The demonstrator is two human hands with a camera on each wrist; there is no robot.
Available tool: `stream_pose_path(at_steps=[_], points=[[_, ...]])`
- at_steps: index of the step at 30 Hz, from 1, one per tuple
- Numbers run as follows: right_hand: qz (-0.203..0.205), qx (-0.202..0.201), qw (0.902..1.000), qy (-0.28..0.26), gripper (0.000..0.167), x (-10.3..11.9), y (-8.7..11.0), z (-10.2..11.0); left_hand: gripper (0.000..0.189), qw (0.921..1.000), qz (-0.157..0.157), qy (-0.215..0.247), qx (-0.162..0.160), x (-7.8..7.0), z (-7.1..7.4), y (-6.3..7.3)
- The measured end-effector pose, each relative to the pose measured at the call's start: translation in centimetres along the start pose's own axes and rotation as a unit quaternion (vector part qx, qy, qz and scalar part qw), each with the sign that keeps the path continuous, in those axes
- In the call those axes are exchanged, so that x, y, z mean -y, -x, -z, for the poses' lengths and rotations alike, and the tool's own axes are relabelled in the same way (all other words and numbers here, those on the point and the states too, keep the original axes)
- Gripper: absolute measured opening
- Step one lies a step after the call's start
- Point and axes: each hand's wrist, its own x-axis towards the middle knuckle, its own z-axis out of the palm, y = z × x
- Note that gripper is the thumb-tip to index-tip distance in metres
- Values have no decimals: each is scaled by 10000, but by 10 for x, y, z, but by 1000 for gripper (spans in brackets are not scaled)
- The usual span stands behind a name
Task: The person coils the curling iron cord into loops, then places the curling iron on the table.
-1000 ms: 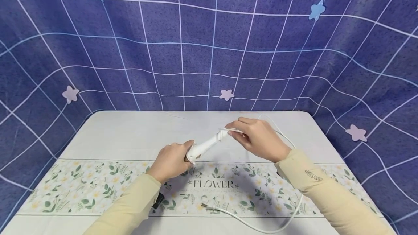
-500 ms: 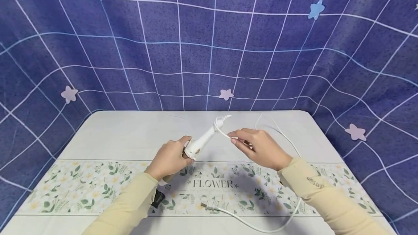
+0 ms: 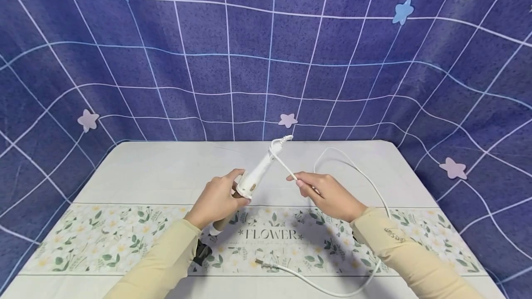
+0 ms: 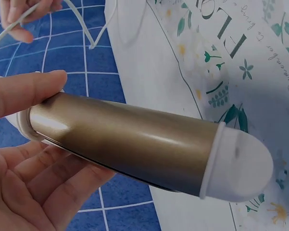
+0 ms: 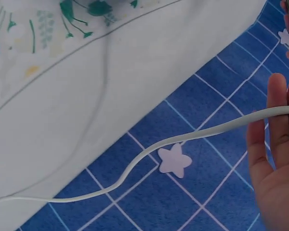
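My left hand [image 3: 218,200] grips a curling iron [image 3: 258,173] where its white handle meets the barrel. Seen from the left wrist, the barrel [image 4: 125,137] is gold-brown and ends in a rounded white tip [image 4: 243,166]. The handle slants up and away to the right. A white power cord [image 3: 285,166] leaves the handle's ribbed end and loops around the handle just below it. To the right, my right hand [image 3: 332,195] pinches that cord between thumb and fingers; in the right wrist view the cord [image 5: 211,130] crosses its fingers.
The cord's plug [image 3: 266,263] lies on the flowered band of the white tablecloth [image 3: 166,170]. More cord curves over the table's right side. Behind stands a blue curtain [image 3: 249,73] with grid lines and stars. A black object [image 3: 202,253] shows by the left wrist.
My right hand has come down and away from the handle's end, drawing the cord with it. The handle has tipped up more steeply, and more of the barrel shows below my left hand.
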Motion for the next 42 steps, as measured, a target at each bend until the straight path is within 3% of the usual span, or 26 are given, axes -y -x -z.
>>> stream_pose_path(at_steps=[7, 21, 26, 33, 42], points=[[-224, 261, 9993, -129, 31, -12, 7, -2, 73, 9996, 168, 189, -119, -2, 2, 0], [-458, 546, 9973, 180, 31, -23, -1, -7, 74, 9972, -293, 612, 306, -14, 0, 4], [-550, 534, 9967, 268, 29, -29, -6, -10, 74, 9963, -560, 498, 409, -11, -2, 5], [-357, 438, 9967, 582, 24, -39, -16, -13, 73, 9934, -957, 325, 545, -5, -4, 5], [-702, 518, 9898, 1125, 14, -43, -27, -7, 71, 9916, -1091, -178, 675, -2, -2, 6]])
